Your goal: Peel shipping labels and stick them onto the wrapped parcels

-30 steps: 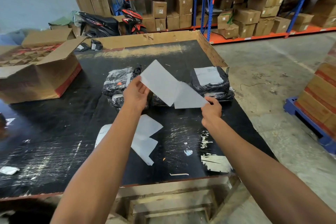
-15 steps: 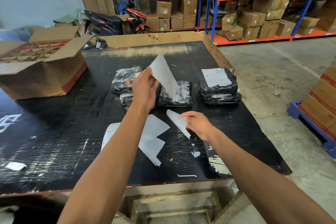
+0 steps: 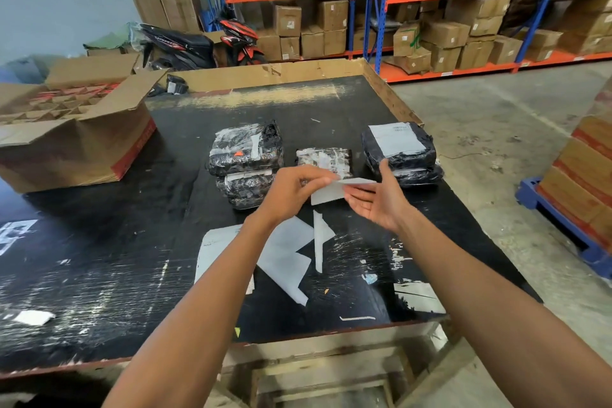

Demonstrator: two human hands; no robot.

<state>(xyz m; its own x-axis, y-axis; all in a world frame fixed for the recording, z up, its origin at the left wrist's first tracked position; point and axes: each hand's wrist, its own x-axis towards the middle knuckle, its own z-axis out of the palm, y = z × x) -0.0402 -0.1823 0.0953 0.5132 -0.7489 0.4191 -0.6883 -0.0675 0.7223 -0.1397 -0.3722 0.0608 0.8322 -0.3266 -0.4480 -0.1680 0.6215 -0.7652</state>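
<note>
You are working at a black bench [image 3: 99,275] whose far and right edges carry a raised cardboard lip. An open box [image 3: 76,142] is sitting at the left edge, so your free room is lying along the near edge and toward the near-left corner, where only scraps are scattered.

Three wrapped parcels are lying in a row across the middle. The left parcel [image 3: 246,151] is standing on another one; the right parcel [image 3: 397,146], near the right edge, is already wearing a white label. The middle parcel [image 3: 324,157] is the smallest and is lying just beyond your hands, its top looking bare of a full label. They are looking soft and crinkly, so a label will probably be wanting a smoothing press from the middle outward.

Spent backing sheets [image 3: 284,252] are lying near the near edge, under your left forearm.

The label [image 3: 329,192] is hanging in the air between your hands, above the bench and short of the middle parcel. It is light, floppy and likely sticky on one face, so keep holding it by its edges. Your left hand [image 3: 294,189] is pinching its upper edge with fingertips. Your right hand [image 3: 381,199] is spread, palm up, fingers touching the label's right end.
</note>
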